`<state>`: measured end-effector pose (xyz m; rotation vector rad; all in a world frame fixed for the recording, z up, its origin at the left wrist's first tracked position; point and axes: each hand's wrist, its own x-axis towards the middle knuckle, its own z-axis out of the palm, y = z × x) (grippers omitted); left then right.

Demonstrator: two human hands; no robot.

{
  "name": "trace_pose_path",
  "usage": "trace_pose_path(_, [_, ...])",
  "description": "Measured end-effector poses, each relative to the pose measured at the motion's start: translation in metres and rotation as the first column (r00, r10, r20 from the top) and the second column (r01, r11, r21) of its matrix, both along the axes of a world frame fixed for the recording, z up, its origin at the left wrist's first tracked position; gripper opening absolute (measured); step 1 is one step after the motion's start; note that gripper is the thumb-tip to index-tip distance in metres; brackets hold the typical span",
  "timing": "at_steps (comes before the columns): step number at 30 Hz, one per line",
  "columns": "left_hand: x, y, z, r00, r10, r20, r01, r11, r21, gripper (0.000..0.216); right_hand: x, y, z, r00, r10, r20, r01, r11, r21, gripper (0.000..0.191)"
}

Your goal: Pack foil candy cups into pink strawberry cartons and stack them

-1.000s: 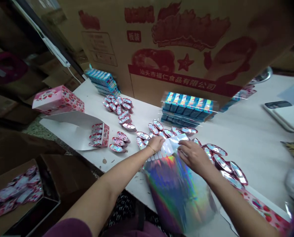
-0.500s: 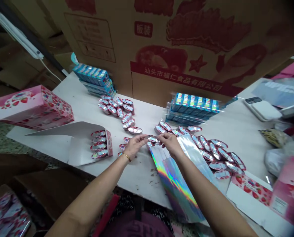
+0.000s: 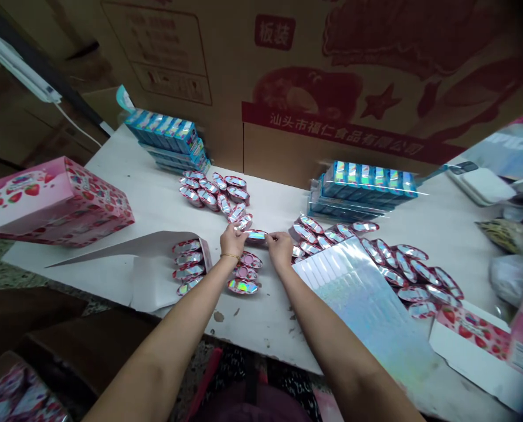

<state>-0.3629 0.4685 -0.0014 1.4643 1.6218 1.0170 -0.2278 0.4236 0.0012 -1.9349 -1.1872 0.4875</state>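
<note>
My left hand (image 3: 232,241) and my right hand (image 3: 281,248) are closed in a pinch at opposite ends of a shiny rainbow sticker strip (image 3: 257,235). It lies on top of a small oval red-rimmed pack, and the fingertips hide both of its ends. Just below, a short column of similar oval packs (image 3: 244,272) stands between my forearms. The nearest pack bears a shiny strip, while the two behind it show round pink marks. Right of my right hand lies a silvery holographic sticker sheet (image 3: 353,287), partly over more oval packs (image 3: 389,264).
An open strawberry-print carton (image 3: 151,281) at left holds several oval packs. A pink box (image 3: 68,199) stands behind it. Blue box stacks (image 3: 169,140) (image 3: 367,187) stand before a large cardboard box (image 3: 288,140). A phone (image 3: 481,181) lies at far right.
Both hands have moved left and away from the sticker sheet, carrying the strip onto an oval pack in the column. The sheet now lies flatter, and the view has shifted slightly.
</note>
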Motion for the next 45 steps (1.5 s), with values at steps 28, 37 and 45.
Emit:
trace_pose_path(28, [0.196,-0.075,0.013,0.675,-0.416,-0.61,0.548,0.836,0.035,0.023,0.248,-0.067,-0.002,0.661,0.319,0.679,-0.447,0.894,0.015,0.026])
trace_pose_path(37, [0.216,-0.082,-0.003,0.741,-0.276,-0.612,0.443,0.886,0.137,0.015,0.254,-0.069,-0.018,0.419,0.453,0.787,-0.631,0.769,-0.106,0.028])
trace_pose_path(45, [0.217,-0.077,0.004,0.802,-0.345,-0.488,0.448,0.887,0.11,0.011,0.242,-0.119,0.071,0.752,0.436,0.494,-0.545,0.833,0.094,0.019])
